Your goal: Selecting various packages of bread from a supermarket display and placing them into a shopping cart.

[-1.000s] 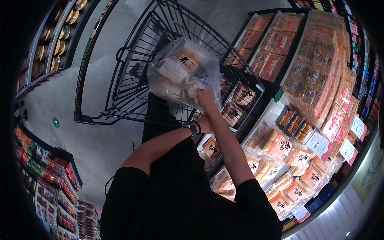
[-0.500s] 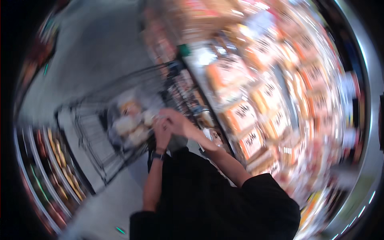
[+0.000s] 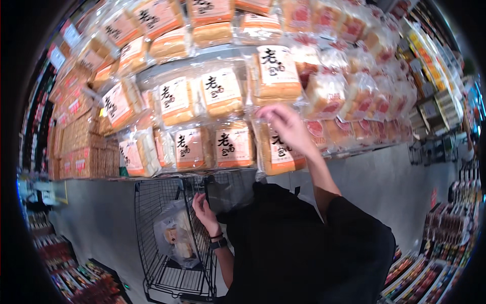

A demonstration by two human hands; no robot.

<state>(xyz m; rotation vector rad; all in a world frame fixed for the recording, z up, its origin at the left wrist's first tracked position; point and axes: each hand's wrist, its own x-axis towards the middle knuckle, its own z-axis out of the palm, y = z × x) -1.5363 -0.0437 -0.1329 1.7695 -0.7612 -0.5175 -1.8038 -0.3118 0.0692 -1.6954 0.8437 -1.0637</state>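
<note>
1. Right hand: fingers loosely spread and a bit bent, over the top of a wrapped loaf; contact or not, cannot tell.
2. That loaf: front row of the shelf, partly covered by the hand. Sliced-bread block, golden crust, clear crinkly plastic, pale label with an orange lower band.
3. Its label: bold black brush-style characters, partly hidden; small print too tiny to read.
4. Left hand: low by the cart, fingers half-curled and apart, seemingly nothing in it. Dark watch on that wrist.
5. Cart: black wire, below the shelf front. Clear bag inside, pale bread items in it, one with an orange patch; no writing legible.
6. Upper loaf: just beyond the right hand, same wrap, white label, big black characters, orange strip along the bottom.
7. More same-label loaves to the left, rows slightly tilted.
8. Right side: white bread packs, round red print, blurry.
9. Far left: stacked brown packs, small red-and-white labels, unreadable.
</note>
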